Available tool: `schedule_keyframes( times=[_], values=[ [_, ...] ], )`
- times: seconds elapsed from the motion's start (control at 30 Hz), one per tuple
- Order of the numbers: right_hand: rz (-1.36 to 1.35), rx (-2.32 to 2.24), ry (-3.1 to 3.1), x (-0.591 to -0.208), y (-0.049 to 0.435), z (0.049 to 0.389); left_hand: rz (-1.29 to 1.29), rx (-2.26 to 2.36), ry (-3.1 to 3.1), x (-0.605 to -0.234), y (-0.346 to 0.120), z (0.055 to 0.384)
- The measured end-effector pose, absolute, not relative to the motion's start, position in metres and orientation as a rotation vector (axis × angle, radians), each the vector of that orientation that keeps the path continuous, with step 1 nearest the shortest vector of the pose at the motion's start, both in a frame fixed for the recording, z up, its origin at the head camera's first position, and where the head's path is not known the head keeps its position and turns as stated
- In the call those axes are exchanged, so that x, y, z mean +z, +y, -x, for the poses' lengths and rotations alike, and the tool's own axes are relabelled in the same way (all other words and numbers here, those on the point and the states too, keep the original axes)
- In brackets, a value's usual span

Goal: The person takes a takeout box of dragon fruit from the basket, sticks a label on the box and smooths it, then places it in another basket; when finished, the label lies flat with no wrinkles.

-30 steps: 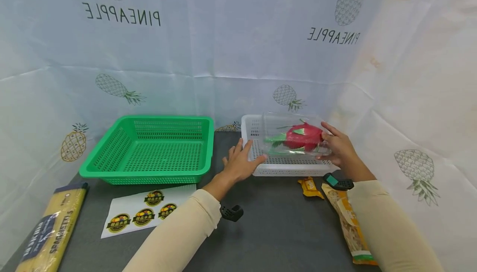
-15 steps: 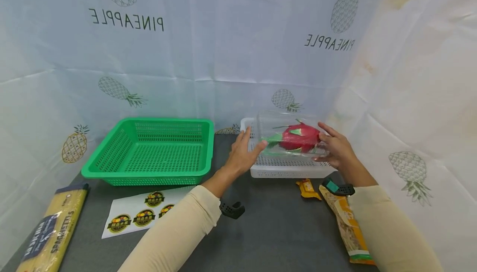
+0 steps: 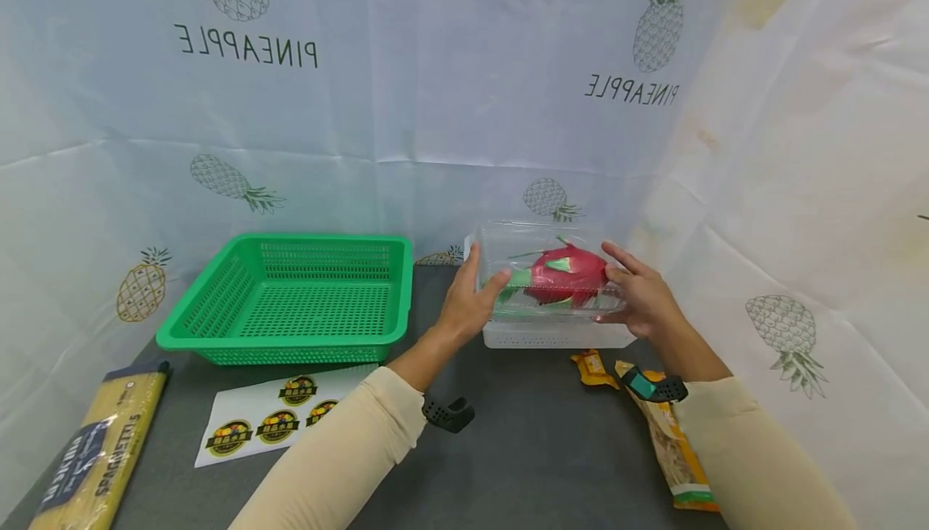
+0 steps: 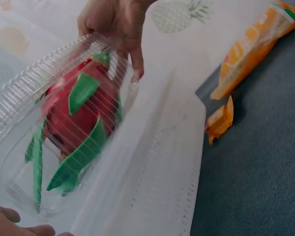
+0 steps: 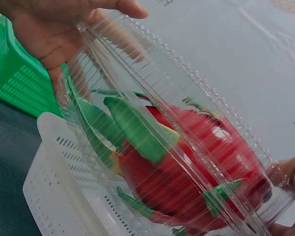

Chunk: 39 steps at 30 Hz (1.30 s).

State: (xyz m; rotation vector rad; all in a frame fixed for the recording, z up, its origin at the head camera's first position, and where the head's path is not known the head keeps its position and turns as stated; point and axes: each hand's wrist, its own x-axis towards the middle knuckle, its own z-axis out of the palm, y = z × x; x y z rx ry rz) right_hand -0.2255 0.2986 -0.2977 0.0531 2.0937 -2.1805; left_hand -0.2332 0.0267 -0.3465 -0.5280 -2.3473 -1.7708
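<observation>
A clear plastic clamshell box [image 3: 508, 241] lies tilted above the white basket [image 3: 555, 336]. Through its ribbed wall shows a red dragon fruit [image 3: 569, 273] with green leaf-like scales. My left hand [image 3: 463, 298] grips the box's left end, thumb in front and fingers on the far side. At the other end my right hand [image 3: 644, 298] holds the box by its right edge. The right wrist view has the left hand [image 5: 49, 37] on the box at upper left. In the left wrist view the right hand [image 4: 119, 24] holds the far end; the lid looks closed.
A green basket [image 3: 312, 304] stands to the left. In front of it lies a white sticker sheet [image 3: 268, 417], with a spaghetti pack [image 3: 102, 441] at far left. A small orange packet [image 3: 595, 369] and a long orange-and-clear bag [image 3: 675, 453] lie at right.
The box with the dragon fruit has moved left and slightly nearer over the white basket, the right hand with it. My left hand has come onto the box's left end and grips it.
</observation>
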Motion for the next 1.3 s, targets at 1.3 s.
schedule_keyframes(
  times=[1.3],
  values=[
    [0.038, -2.194, 2.112, -0.325, 0.25, 0.16, 0.262, -2.113, -2.186, -0.358, -0.023, 0.166]
  ],
)
